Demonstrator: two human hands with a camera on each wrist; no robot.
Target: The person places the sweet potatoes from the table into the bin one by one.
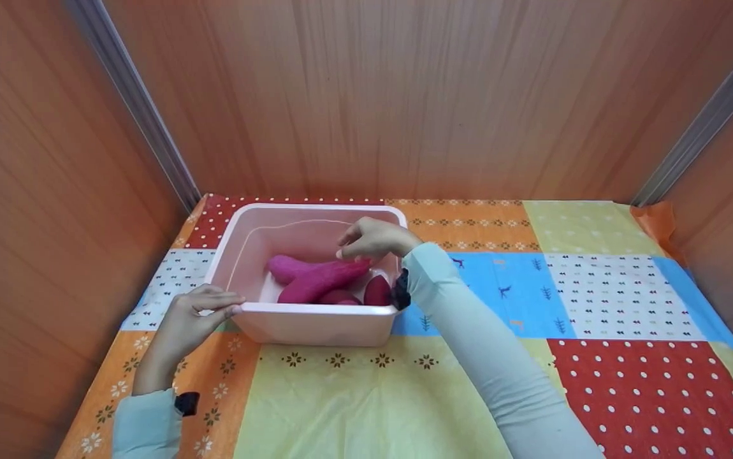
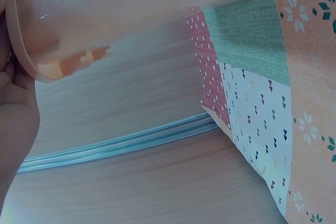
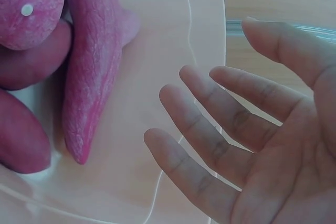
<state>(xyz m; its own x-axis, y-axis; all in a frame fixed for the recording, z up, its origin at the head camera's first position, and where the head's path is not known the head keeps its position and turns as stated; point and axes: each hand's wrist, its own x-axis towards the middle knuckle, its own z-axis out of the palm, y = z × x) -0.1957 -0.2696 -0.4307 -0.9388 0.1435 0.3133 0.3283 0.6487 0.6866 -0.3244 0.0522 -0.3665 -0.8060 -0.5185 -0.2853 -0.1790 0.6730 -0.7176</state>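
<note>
A pale pink plastic bin [image 1: 322, 326] stands on the cloth with several magenta-purple sweet potatoes [image 1: 325, 280] lying inside. My left hand [image 1: 197, 319] pinches the bin's rim at its near left corner, thumb and fingers on either side. Over the right part of the bin hangs my right hand [image 1: 376, 237], its fingers loosely bent. The right wrist view shows that palm holding nothing, apart from the long tapered sweet potato [image 3: 92, 61]. Two darker, smoother sweet potatoes [image 3: 21, 135] lie beside it, partly cut off by the frame. The left fingertips are mostly hidden in the left wrist view.
A patchwork-print cloth [image 1: 373, 395] covers the table under the bin. Wood-grain panels [image 1: 405, 95] rise at the back and both sides, with metal strips [image 1: 143, 95] at the corners. An orange cloth flap [image 1: 656, 223] sticks up at the far right corner.
</note>
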